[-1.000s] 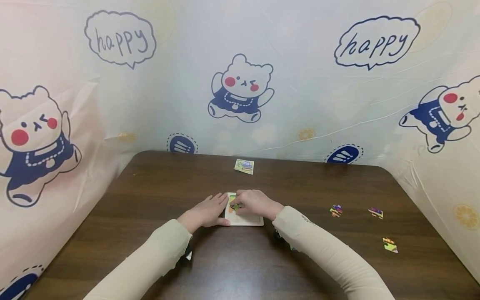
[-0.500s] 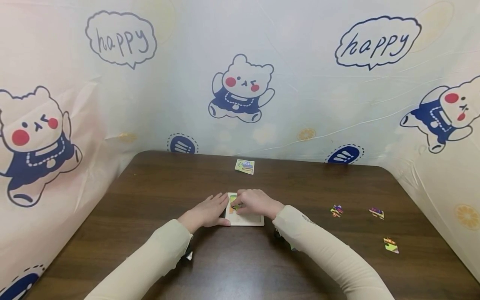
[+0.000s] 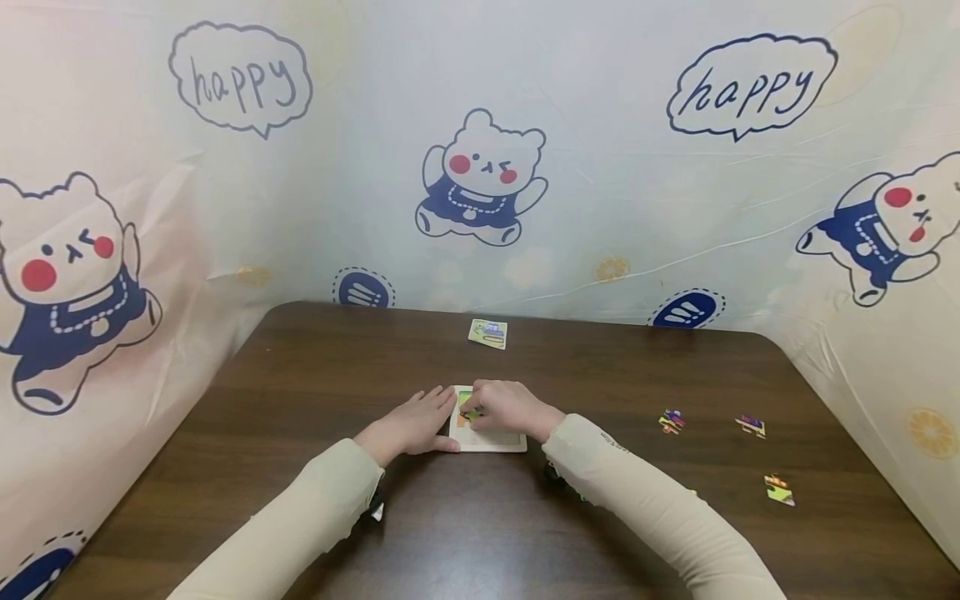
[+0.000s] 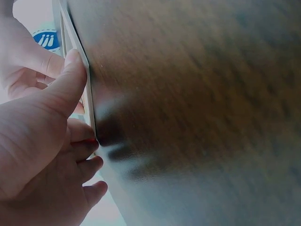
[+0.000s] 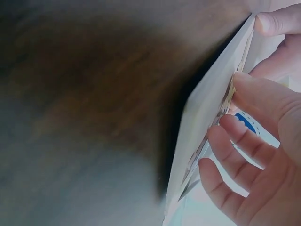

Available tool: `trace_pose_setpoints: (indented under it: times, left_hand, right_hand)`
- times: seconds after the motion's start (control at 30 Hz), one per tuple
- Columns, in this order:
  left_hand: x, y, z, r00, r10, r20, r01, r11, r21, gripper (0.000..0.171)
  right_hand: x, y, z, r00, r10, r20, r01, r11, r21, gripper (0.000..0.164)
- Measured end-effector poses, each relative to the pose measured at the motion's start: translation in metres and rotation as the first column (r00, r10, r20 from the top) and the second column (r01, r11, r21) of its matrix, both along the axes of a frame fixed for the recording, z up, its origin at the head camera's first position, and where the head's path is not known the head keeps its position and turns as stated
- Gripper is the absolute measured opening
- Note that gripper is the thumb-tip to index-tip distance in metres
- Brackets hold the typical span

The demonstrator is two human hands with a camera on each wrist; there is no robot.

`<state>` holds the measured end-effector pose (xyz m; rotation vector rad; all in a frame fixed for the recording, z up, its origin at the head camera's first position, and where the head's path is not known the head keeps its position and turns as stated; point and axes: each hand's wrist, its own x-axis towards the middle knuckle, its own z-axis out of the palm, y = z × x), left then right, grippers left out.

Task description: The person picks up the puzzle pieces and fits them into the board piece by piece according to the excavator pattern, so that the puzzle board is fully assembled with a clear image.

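Note:
A small white puzzle tray (image 3: 495,445) lies mid-table, with green and orange puzzle pieces (image 3: 463,397) at its left side. My left hand (image 3: 407,426) steadies the tray, fingers extended along its left edge and thumb at the near corner. In the left wrist view that thumb (image 4: 73,63) touches the tray's rim. Over the tray, my right hand (image 3: 513,407) pinches a puzzle piece (image 3: 471,413) between thumb and index finger, mostly hidden by the fingers. The right wrist view shows the thumb (image 5: 256,87) right at the tray surface, other fingers loosely bent.
A picture card (image 3: 488,333) lies near the table's far edge. To the right are loose puzzle pieces: one closest to my right arm (image 3: 671,422), one farther right (image 3: 751,426) and one nearer me (image 3: 779,490). A printed cloth (image 3: 600,192) surrounds the table.
Both hands stay in place at the tray. The right forearm shifts very slightly, and a yellowish bit now shows just past its sleeve.

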<state>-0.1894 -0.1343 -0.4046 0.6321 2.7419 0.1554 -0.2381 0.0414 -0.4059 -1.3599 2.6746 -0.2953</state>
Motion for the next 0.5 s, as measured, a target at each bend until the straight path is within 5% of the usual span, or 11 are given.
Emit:
trace_pose_setpoints:
  times: [0.5]
  left_hand:
    - [0.0017, -0.0007, 0.0016, 1.0, -0.012, -0.004, 0.012, 1.0, 0.003, 0.08]
  right_hand:
    - [-0.0046, 0.0034, 0.0004, 0.998, -0.046, 0.053, 0.048, 0.998, -0.029, 0.03]
